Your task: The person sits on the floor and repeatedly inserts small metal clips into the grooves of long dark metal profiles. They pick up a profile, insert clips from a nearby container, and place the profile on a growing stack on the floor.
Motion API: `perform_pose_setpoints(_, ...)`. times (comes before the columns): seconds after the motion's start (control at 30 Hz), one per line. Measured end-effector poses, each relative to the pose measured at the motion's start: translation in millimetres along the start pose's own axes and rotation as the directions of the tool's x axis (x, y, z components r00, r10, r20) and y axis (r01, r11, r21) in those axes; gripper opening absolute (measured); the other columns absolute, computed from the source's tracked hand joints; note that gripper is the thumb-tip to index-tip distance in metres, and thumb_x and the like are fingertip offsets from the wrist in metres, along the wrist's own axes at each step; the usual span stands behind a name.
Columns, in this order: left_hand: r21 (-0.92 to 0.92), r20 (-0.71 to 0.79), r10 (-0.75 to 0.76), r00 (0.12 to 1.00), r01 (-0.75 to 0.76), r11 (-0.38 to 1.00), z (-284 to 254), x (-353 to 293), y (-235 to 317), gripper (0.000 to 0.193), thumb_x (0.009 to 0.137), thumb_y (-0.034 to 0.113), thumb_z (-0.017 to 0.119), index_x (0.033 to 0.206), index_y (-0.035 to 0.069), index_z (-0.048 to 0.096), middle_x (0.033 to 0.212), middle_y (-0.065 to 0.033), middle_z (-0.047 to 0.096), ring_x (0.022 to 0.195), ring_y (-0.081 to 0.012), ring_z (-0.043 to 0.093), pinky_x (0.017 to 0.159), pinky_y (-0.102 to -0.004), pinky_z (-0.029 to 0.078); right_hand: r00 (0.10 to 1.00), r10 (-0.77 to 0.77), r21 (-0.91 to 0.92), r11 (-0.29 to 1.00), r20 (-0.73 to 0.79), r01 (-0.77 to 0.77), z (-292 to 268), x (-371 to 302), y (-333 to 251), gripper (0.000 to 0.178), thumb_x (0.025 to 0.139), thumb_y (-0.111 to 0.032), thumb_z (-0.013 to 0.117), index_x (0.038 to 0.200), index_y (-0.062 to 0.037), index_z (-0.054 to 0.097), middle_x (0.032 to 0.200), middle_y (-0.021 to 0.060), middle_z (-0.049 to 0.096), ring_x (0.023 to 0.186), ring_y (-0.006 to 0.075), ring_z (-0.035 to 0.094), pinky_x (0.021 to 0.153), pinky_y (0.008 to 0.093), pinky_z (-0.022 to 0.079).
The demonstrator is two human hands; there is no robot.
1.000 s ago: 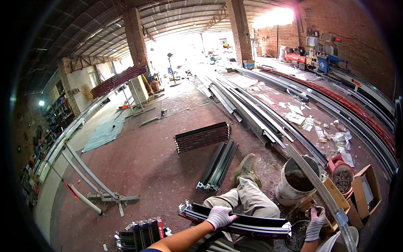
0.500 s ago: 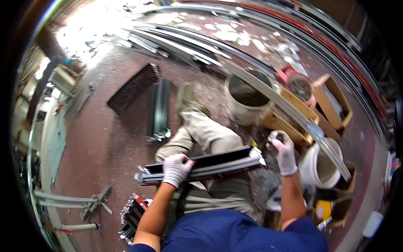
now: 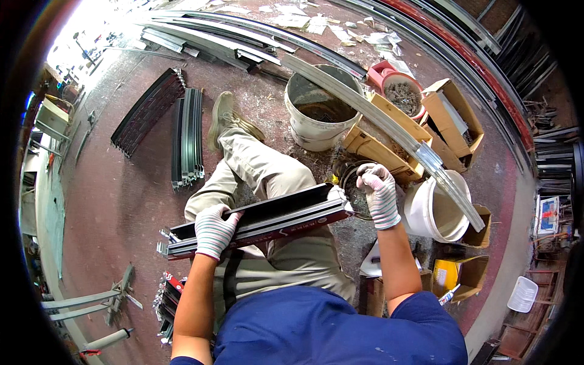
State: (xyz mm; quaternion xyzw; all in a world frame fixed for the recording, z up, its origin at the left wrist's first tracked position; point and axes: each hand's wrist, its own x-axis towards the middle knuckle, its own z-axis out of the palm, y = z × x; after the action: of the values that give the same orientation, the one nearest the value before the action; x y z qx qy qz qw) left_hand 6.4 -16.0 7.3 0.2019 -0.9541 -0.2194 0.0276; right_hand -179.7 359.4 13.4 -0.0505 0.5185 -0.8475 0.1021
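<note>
So the profile (image 3: 274,226) lies slantwise across the person's lap (image 3: 298,267), and the left hand (image 3: 216,232) has it near its left end, fingers wrapped over the edge. The right hand (image 3: 379,193) is just off the other end, fingers curled in; can't tell if there's anything small pinched in there. Near that hand there's a wooden box (image 3: 377,151) and a grubby bucket (image 3: 319,132), with a long bar (image 3: 389,132) running above both. More profiles (image 3: 188,137) sit bundled on the floor (image 3: 121,213).

Profile (image 3: 261,223) over the thighs (image 3: 295,258), bucket (image 3: 307,132) right of the shoes (image 3: 221,114), bundled bars (image 3: 190,137) left.
</note>
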Motion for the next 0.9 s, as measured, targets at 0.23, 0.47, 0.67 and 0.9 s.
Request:
perform_pose_setpoints(0.23, 0.008, -0.006, 0.016, 1.0, -0.016, 1.0, 1.4, 2.4, 1.3, 0.042, 0.084, 0.047, 0.082, 0.089, 0.005, 0.079, 0.081, -0.0179, 0.073, 0.078, -0.0371, 0.07, 0.076, -0.0455, 0.055, 0.973, 0.164, -0.174, 0.966, -0.161, -0.192, 4.6, 5.1, 7.9, 0.016, 0.093, -0.016, 0.084, 0.088, -0.0066, 0.072, 0.075, 0.0005, 0.069, 0.067, 0.0077, 0.062, 0.067, 0.0234, 0.048)
perform_pose_setpoints(0.47, -0.013, -0.008, 0.003, 1.0, -0.004, 1.0, -1.3, 1.5, 4.8, 0.04, 0.084, 0.045, 0.082, 0.088, 0.005, 0.079, 0.08, -0.0185, 0.073, 0.078, -0.0371, 0.07, 0.075, -0.0455, 0.055, 0.989, 0.144, -0.22, 0.964, -0.028, -0.147, -6.5, 17.2, 24.1, 0.014, 0.091, -0.004, 0.082, 0.098, -0.0005, 0.07, 0.089, 0.0048, 0.072, 0.075, 0.0118, 0.067, 0.074, 0.0281, 0.057)
perform_pose_setpoints(0.67, -0.02, 0.015, -0.006, 1.0, 0.007, 1.0, 1.0, 2.5, 1.6, 0.042, 0.085, 0.046, 0.082, 0.09, 0.005, 0.08, 0.081, -0.019, 0.074, 0.078, -0.0375, 0.07, 0.075, -0.0455, 0.055, 0.982, 0.145, -0.498, 0.865, 0.12, -0.067, -4.6, 14.4, 24.3, 0.023, 0.098, -0.001, 0.071, 0.121, 0.0006, 0.074, 0.104, 0.0058, 0.077, 0.093, 0.0094, 0.07, 0.085, 0.0254, 0.057)
perform_pose_setpoints(0.9, -0.004, -0.006, 0.01, 1.0, -0.01, 1.0, 2.9, 2.9, 0.4, 0.042, 0.085, 0.046, 0.082, 0.09, 0.005, 0.08, 0.081, -0.0186, 0.074, 0.079, -0.0369, 0.071, 0.076, -0.0455, 0.055, 0.981, 0.134, -0.511, 0.858, 0.139, -0.045, -4.7, 10.8, 25.1, 0.019, 0.099, -0.001, 0.07, 0.117, -0.0012, 0.075, 0.102, 0.0025, 0.077, 0.091, 0.0076, 0.068, 0.083, 0.0248, 0.055)
